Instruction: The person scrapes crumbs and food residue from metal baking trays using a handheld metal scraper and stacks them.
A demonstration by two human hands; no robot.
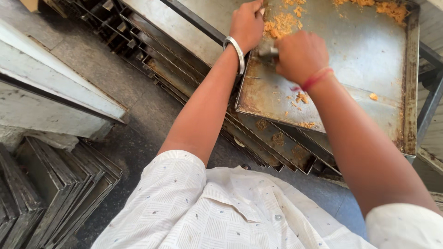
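A large metal baking tray (369,64) lies tilted on a frame, with orange-brown crumbs (281,24) stuck near its far edge and a few scattered lower down. My left hand (247,23), with a metal bangle on the wrist, grips the tray's left rim. My right hand (300,55), with a red thread on the wrist, is closed around a metal scraper (268,51) whose end shows at the fist, pressed on the tray surface just below the crumbs.
More metal trays (277,143) are stacked under and behind the top one. Another stack of trays (50,189) leans on the dark floor at lower left. A pale ledge (55,92) runs along the left. A metal frame bar (431,101) stands at right.
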